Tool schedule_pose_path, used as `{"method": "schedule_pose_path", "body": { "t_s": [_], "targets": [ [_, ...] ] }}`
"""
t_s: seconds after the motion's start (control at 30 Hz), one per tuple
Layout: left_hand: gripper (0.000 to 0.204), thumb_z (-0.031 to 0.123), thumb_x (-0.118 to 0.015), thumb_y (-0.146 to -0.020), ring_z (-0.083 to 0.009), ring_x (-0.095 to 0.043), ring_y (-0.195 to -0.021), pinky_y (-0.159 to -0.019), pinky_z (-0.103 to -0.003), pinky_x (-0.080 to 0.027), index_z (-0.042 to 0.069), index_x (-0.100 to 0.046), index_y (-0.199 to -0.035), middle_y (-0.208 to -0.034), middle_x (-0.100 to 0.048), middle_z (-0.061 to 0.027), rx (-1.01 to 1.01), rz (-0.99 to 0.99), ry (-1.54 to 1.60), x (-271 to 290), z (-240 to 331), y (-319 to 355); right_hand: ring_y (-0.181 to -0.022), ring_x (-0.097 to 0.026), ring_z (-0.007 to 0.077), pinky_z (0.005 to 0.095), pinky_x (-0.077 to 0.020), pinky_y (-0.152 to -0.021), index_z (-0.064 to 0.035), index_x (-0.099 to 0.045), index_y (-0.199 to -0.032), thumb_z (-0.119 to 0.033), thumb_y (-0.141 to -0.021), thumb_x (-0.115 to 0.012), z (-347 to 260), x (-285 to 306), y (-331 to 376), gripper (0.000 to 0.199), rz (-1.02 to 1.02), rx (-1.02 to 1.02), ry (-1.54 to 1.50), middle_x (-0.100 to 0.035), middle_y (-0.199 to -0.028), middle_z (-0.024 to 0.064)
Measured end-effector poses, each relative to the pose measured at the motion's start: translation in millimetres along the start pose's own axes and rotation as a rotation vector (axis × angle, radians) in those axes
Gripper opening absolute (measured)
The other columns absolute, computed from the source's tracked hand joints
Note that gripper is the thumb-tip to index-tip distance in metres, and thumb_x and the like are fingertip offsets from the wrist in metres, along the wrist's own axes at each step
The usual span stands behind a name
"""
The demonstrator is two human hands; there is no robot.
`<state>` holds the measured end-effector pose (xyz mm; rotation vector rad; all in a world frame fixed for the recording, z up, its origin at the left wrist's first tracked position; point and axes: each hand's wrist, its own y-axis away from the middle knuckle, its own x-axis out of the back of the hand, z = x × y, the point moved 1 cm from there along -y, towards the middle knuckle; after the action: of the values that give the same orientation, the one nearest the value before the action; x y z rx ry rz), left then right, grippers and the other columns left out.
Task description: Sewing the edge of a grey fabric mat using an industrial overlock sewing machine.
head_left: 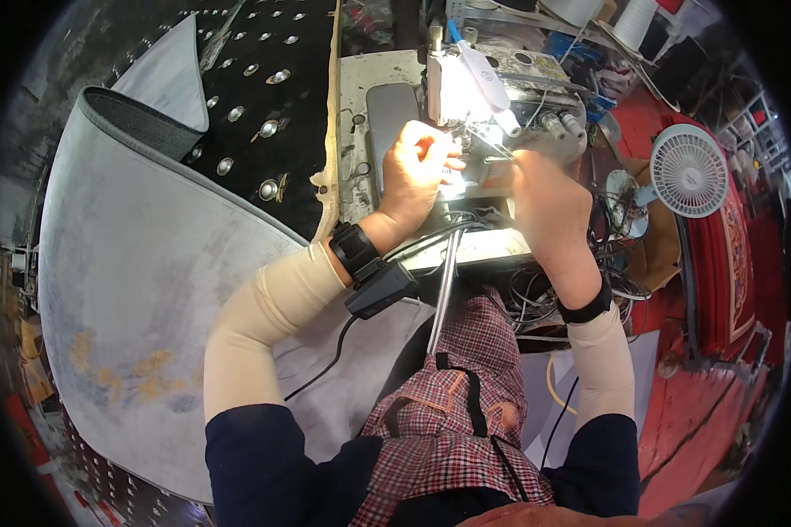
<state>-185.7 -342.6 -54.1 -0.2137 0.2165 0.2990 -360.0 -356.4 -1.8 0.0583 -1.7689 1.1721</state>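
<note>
Sewing machine (536, 66), beside the right edge of the black table (308, 98). Your right hand (549, 198): pinching a thin rod (494, 147). Your left hand (413, 171): fingers curled, contents unclear. Hazard: bright light (448, 88) hiding the rod's tip could cause a jab.

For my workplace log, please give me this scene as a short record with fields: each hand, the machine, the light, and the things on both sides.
Left hand: curled, near the sewing machine; grip unclear
Right hand: blurred, closer to the fan; grip unclear
Machine: pale, ahead of the person
Light: very bright around the left fingertips
Left side: large curled grey sheet, black studded tabletop
Right side: white fan
</note>
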Motion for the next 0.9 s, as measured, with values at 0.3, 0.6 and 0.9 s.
{"method": "schedule_pose_path", "body": {
  "t_s": [0.3, 0.6, 0.9],
  "targets": [
    [0.004, 0.006, -0.048, -0.092, -0.0139, -0.063, -0.068, -0.054, -0.023, -0.052, 0.003, -0.046, -0.090, -0.080, -0.060, -0.0093, -0.012, -0.007, -0.011, 0.3, -0.1, -0.6, -0.055, -0.058, 0.0229, 0.0331, -0.0457, -0.049, -0.0073, -0.054, -0.087, -0.006, -0.074, -0.063, 4.4, -6.9, -3.0, 0.017, -0.071, 0.026, 0.068, -0.054, -0.068, 0.0064],
    [0.014, 0.005, -0.053, -0.091, -0.0167, -0.064, -0.078, -0.065, -0.027, -0.056, -0.001, -0.045, -0.101, -0.091, -0.061, -0.0123, 0.051, -0.054, -0.062, 3.7, 1.8, 4.1, -0.055, -0.059, 0.0243, 0.0336, -0.0448, -0.049, -0.0077, -0.057, -0.087, -0.008, -0.077, -0.063, 5.8, -22.3, -1.1, 0.012, -0.005, -0.036, -0.158, -0.056, -0.067, 0.0081],
    [0.023, 0.002, -0.059, -0.087, -0.0115, -0.059, -0.091, -0.083, -0.024, -0.048, -0.004, -0.052, -0.108, -0.098, -0.060, -0.0079, -0.002, -0.043, -0.028, 22.7, 20.7, 43.1, -0.050, -0.053, 0.0124, 0.0259, -0.0387, -0.047, -0.0030, -0.062, -0.088, -0.007, -0.082, -0.061, -23.8, -5.5, 18.3, 0.007, -0.153, -0.335, -0.837, -0.061, -0.064, 0.0086]
  ]
}}
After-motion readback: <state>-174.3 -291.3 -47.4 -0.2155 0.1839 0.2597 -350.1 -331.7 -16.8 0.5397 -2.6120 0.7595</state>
